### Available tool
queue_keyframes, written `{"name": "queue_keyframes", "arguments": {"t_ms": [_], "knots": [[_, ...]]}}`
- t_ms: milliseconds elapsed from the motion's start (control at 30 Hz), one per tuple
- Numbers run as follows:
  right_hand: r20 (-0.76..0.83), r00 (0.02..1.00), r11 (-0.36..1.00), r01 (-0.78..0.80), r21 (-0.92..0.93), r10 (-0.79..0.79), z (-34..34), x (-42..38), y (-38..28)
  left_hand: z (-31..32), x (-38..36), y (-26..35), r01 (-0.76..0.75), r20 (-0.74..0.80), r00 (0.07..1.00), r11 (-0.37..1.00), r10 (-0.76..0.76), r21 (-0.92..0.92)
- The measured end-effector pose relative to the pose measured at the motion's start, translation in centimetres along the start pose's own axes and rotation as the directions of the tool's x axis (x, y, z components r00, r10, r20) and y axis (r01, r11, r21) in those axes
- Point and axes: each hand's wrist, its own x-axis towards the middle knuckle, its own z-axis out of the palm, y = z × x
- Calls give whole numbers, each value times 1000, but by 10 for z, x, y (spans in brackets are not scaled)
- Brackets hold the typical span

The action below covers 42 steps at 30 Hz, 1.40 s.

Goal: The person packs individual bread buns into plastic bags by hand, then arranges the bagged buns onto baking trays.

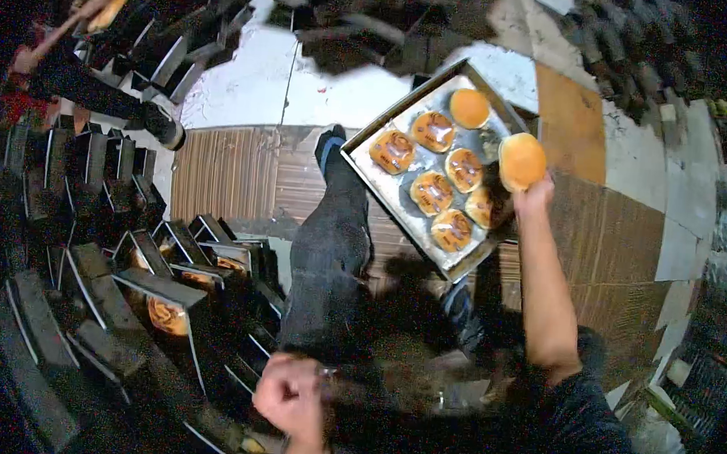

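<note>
A metal tray (400, 200) lies tilted in view, holding several round golden buns, most in clear printed wrappers, such as one wrapped bun (431, 194). One bun (469, 109) at the tray's top corner shows no print. My right hand (534, 194) grips a plain golden bun (522, 161) above the tray's right edge. Lower down, my left hand (289, 393) is curled into a loose fist beside my dark-clothed leg, with nothing visible in it; it is slightly blurred.
Dark metal moulds or trays (98, 284) are stacked at the left, some with a browned, wrapped item (167, 316) inside. Cardboard (224, 171) covers part of the tiled floor. Another person's shoe (162, 125) and arm (65, 31) show at upper left. More dark stacks (394, 27) stand at the top.
</note>
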Motion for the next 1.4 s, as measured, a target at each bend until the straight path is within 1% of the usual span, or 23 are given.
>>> {"name": "queue_keyframes", "arguments": {"t_ms": [67, 133, 267, 300, 367, 500, 567, 633, 667, 700, 767, 800, 833, 900, 933, 1000, 1033, 1133, 1200, 1233, 1300, 1367, 1400], "knots": [[333, 927, 978, -201, 53, 172, 4, -83, -68, 10, -2, 8, 147, 38, 989, 921, -143, -360], [583, 702, 876, -482, -35, 409, 19, -192, -136, 15, -6, 10, 247, 79, 968, 836, -239, -491], [716, 525, 888, -246, -389, 460, -5, -329, -166, 7, -16, 25, 339, 209, 936, 884, -283, -322], [729, 488, 869, -148, -473, 480, -11, -360, -168, 6, -22, 19, 51, 192, 981, 980, -14, -193], [717, 429, 819, -111, -562, 550, -26, -396, -169, -4, -37, 24, -8, 240, 967, 955, 83, -295], [803, 394, 894, -177, -411, 447, -53, -447, -179, -40, -62, 26, -88, 283, 946, 966, 156, -241], [891, 426, 948, 185, -258, 160, -50, -477, -173, -39, -71, 27, -1, 249, 964, 935, 95, -354], [964, 240, 537, 831, -145, -111, -44, -506, -186, -44, -105, 92, 340, 424, 904, 677, -44, -653], [984, 82, 407, 913, -11, -157, -38, -514, -184, -44, -118, 100, 462, 506, 862, 463, -34, -757], [980, -81, 269, 955, 128, -179, -33, -521, -182, -45, -131, 112, 474, 517, 853, 316, 65, -822], [980, -111, 229, 962, 148, -166, -31, -538, -182, -58, -135, 127, 400, 468, 869, 329, 161, -856], [980, -125, 175, 973, 151, -152, -30, -546, -182, -57, -126, 119, 476, 401, 733, 6, 549, -879], [979, -128, 181, 971, 156, -160, -30, -551, -183, -60, -140, 119, 472, 402, 732, 16, 551, -881], [947, -181, 158, 961, 228, -267, -33, -556, -187, -64, -182, 120, 96, 194, 971, 513, 141, -853], [937, -220, 121, 958, 260, -272, -35, -558, -195, -68, -185, 126, 317, 272, 900, -85, 340, -944], [931, -287, 93, 945, 314, -226, -39, -557, -198, -79, -178, 142, 425, 257, 831, -265, 493, -866], [922, -348, 77, 928, 365, -169, -42, -559, -197, -88, -161, 157, 262, 291, 856, 127, 426, -957], [953, -280, -12, 960, 280, -116, -33, -566, -192, -71, -149, 126, 324, 382, 763, 204, 522, -924], [987, -134, -42, 991, 131, -93, -25, -558, -187, -52, -171, 130, 136, 376, 873, 584, 312, -801], [987, -135, -38, 990, 132, -86, -26, -560, -186, -41, -167, 117, 157, 366, 896, 591, 252, -791], [999, -6, 84, 996, 10, -44, -33, -567, -182, -42, -148, 109, 440, 475, 876, 266, 84, -858], [994, -45, 61, 997, 51, -97, -47, -563, -174, -56, -128, 110, 490, 511, 852, 172, 111, -854], [990, -89, 231, 971, 61, 111, -56, -556, -174, -63, -124, 114, 486, 499, 865, 161, 52, -859]]}}
